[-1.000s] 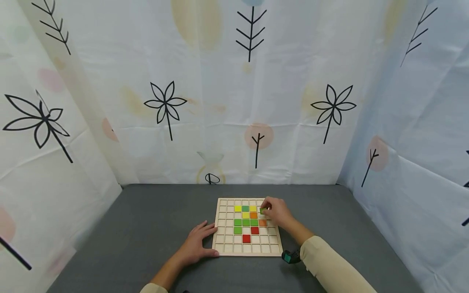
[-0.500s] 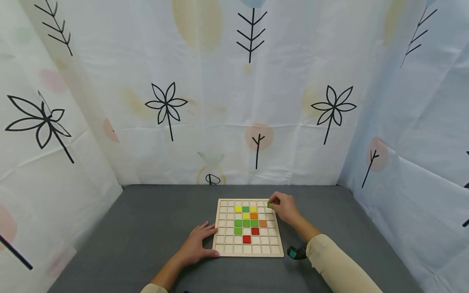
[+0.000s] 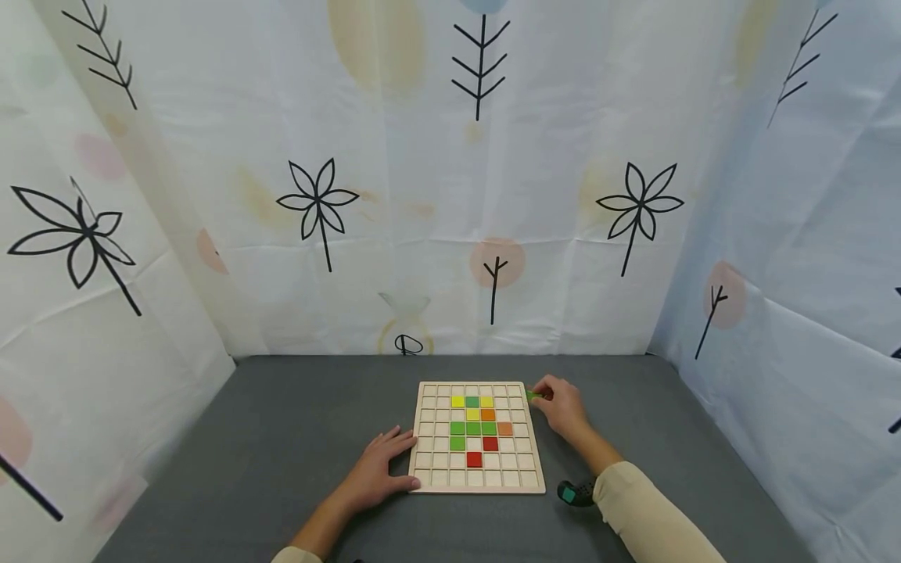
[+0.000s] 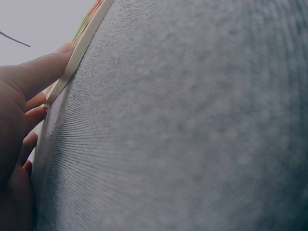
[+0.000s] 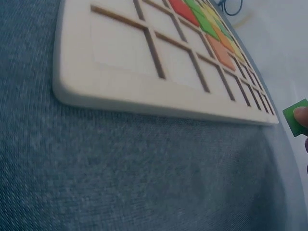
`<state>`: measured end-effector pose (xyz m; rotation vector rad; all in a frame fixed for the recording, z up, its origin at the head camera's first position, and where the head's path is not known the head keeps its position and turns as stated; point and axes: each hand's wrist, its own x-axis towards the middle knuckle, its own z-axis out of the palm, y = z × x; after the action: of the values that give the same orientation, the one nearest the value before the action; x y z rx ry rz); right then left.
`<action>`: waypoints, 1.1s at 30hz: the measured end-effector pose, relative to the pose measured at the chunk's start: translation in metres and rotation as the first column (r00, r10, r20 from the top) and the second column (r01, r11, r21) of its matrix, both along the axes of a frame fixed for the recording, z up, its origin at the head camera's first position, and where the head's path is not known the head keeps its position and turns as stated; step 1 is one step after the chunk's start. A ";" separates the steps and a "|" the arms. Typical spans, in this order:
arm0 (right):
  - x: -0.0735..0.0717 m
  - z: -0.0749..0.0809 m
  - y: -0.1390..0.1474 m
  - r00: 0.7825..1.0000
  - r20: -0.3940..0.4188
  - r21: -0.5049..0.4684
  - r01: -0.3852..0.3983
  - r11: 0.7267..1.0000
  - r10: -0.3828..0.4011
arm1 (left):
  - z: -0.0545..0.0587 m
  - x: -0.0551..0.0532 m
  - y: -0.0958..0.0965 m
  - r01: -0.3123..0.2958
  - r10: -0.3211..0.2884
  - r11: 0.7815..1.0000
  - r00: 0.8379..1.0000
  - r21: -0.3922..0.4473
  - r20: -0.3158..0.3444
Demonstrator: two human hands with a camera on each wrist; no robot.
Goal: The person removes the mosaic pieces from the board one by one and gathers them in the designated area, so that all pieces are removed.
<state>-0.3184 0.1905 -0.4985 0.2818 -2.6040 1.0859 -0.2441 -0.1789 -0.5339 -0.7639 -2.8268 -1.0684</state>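
Observation:
A pale wooden grid board (image 3: 436, 478) lies on the table, with several coloured square tiles sitting in its cells: yellow, green, orange and red. My left hand (image 3: 378, 471) rests against the board's left edge, thumb at the near corner and fingers spread along the side; the left wrist view shows the thumb (image 4: 48, 70) on the rim. Just off the board's far right corner, my right hand (image 3: 561, 406) pinches a green square tile (image 3: 533, 395). That green tile also shows at the right border of the right wrist view, held by a fingertip (image 5: 301, 115).
The dark grey table (image 3: 317, 407) surrounds the board. A printed white curtain (image 3: 450, 297) stands behind and on both sides. A black wrist device (image 3: 576, 493) hangs at my right sleeve (image 3: 647, 512).
My right hand, with the green tile, has moved right from above the board's upper right cells to beyond its right edge. The left hand stays at the board's left side.

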 end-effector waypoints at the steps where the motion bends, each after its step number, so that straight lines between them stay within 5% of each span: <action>1: -0.001 -0.002 0.001 1.000 -0.004 -0.001 0.009 1.000 -0.009 | 0.000 0.000 0.000 0.000 0.000 1.000 1.000 0.000 -0.002; 12: -0.009 -0.020 0.016 0.997 0.001 0.030 0.083 0.996 -0.083 | 0.001 0.001 0.000 0.003 -0.003 1.000 1.000 0.004 -0.001; 33: -0.014 -0.015 0.030 0.998 0.039 0.235 0.040 0.971 -0.051 | 0.004 0.003 0.002 -0.010 0.010 1.000 1.000 -0.005 0.020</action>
<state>-0.3320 0.2204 -0.5134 0.2512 -2.7661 0.7771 -0.2412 -0.1773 -0.5296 -0.7434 -2.8478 -1.0739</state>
